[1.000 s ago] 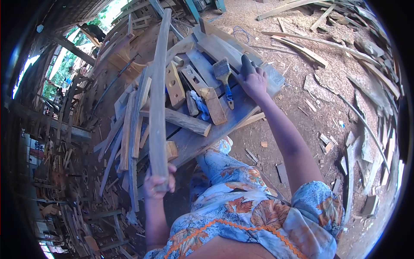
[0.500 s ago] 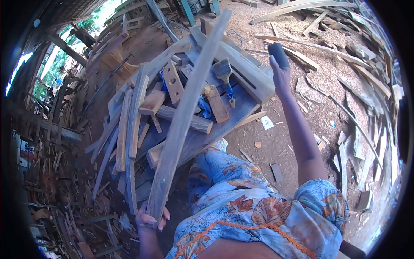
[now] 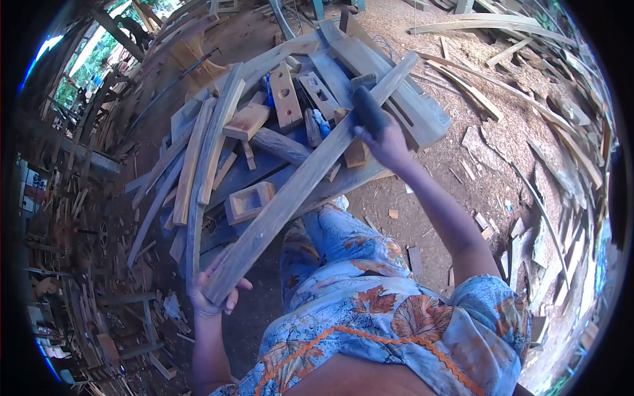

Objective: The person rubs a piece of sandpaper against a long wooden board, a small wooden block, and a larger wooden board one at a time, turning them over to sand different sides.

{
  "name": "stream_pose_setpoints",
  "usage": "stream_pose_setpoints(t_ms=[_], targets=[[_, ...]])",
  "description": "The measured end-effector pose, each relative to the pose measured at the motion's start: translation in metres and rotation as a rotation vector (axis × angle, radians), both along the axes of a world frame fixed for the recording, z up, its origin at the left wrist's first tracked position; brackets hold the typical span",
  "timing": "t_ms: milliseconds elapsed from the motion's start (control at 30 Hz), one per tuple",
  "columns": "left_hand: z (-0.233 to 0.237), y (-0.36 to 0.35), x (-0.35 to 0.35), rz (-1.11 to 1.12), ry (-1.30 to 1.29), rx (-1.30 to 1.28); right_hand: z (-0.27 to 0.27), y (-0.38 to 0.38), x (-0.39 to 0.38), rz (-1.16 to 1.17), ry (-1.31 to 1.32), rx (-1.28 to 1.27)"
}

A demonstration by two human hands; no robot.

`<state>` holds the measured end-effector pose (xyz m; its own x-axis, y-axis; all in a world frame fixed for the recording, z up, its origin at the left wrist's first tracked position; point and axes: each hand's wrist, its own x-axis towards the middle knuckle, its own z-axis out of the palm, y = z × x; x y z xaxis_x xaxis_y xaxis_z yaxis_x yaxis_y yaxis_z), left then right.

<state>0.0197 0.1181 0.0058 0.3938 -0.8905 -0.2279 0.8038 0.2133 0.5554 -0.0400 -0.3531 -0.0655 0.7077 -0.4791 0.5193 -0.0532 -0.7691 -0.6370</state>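
A long wooden strip (image 3: 284,191) slants up and away across the workbench (image 3: 333,194). My left hand (image 3: 202,302) is wrapped around its near end from below, fingers showing at the right side. In my right hand (image 3: 391,145) is a dark grey oblong block (image 3: 370,112), its far end lying over the upper part of the strip. The bristles of a paintbrush (image 3: 363,81) show just past the strip; the rest of the brush is hidden. Under the strip's middle stands a hollowed wooden block (image 3: 249,202).
Wooden pieces crowd the bench, among them a holed block (image 3: 285,99) and a thick beam (image 3: 389,86). Long curved strips (image 3: 218,138) lean along its left side. Shavings (image 3: 475,86) and offcuts cover the ground at right; scrap wood (image 3: 86,310) is piled at left.
My right hand has brought the dark block from right of the bench leftward onto the strip. The strip's far end has swung right and down, and my left hand has shifted slightly left and up.
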Motion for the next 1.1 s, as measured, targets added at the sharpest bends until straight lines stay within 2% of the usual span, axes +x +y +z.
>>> stream_pose_setpoints(t_ms=[33,100,167,233,267,300,367,400,467,500,533,600,633,700,767,833,867,900,933,1000,1033,1100], targets=[[0.004,-0.003,-0.003,0.112,-0.035,-0.051,-0.002,0.017,-0.001,-0.06,0.055,-0.045],[-0.003,0.002,-0.005,0.171,-0.108,-0.029,0.014,0.053,-0.004,0.07,0.0,-0.114],[-0.01,0.004,-0.007,0.218,-0.24,-0.108,0.036,0.098,-0.009,0.337,-0.144,-0.113],[-0.015,0.003,-0.008,0.257,-0.257,-0.132,0.057,0.138,-0.022,0.549,-0.13,-0.148],[-0.017,0.002,-0.008,0.313,-0.274,-0.159,0.059,0.15,-0.023,0.666,-0.117,-0.156],[-0.019,0.004,-0.007,0.305,-0.277,-0.16,0.057,0.154,-0.023,0.658,-0.12,-0.158],[-0.02,0.012,-0.004,0.332,-0.262,-0.169,0.054,0.158,-0.019,0.803,-0.143,-0.272],[-0.017,0.017,-0.003,0.331,-0.266,-0.169,0.058,0.148,-0.019,0.807,-0.173,-0.222],[-0.006,0.029,-0.001,0.301,-0.451,-0.051,0.058,0.114,-0.011,0.714,-0.111,-0.233],[-0.004,0.038,0.0,0.302,-0.454,-0.053,0.043,0.093,-0.002,0.604,-0.182,-0.235],[-0.001,0.048,0.001,0.336,-0.451,-0.064,0.052,0.068,-0.002,0.532,-0.176,-0.238],[-0.001,0.069,0.006,0.359,-0.411,-0.167,0.021,0.012,0.013,0.391,-0.08,0.074],[-0.002,0.076,0.01,0.356,-0.41,-0.166,0.016,-0.014,0.016,0.333,-0.079,0.114],[-0.004,0.085,0.015,0.316,-0.414,-0.234,-0.01,-0.054,0.024,-0.099,0.145,0.143],[-0.009,0.085,0.014,0.361,-0.43,-0.213,-0.005,-0.06,0.021,-0.109,0.113,0.065],[-0.013,0.085,0.015,0.404,-0.448,-0.195,0.007,-0.041,0.024,-0.304,0.266,0.138],[-0.015,0.084,0.017,0.445,-0.447,-0.219,0.015,-0.026,0.019,-0.146,0.16,0.099],[-0.017,0.084,0.019,0.484,-0.445,-0.244,0.014,-0.006,0.02,0.011,-0.134,-0.024],[-0.016,0.082,0.018,0.476,-0.445,-0.245,0.037,0.024,0.006,0.098,-0.094,-0.045],[-0.012,0.079,0.013,0.629,-0.433,-0.188,0.045,0.059,0.0,0.359,-0.16,-0.138],[-0.013,0.08,0.012,0.624,-0.432,-0.19,0.041,0.07,-0.002,0.442,-0.092,-0.156],[-0.012,0.076,0.011,0.802,-0.409,-0.145,0.041,0.072,-0.006,0.52,-0.103,-0.308]])
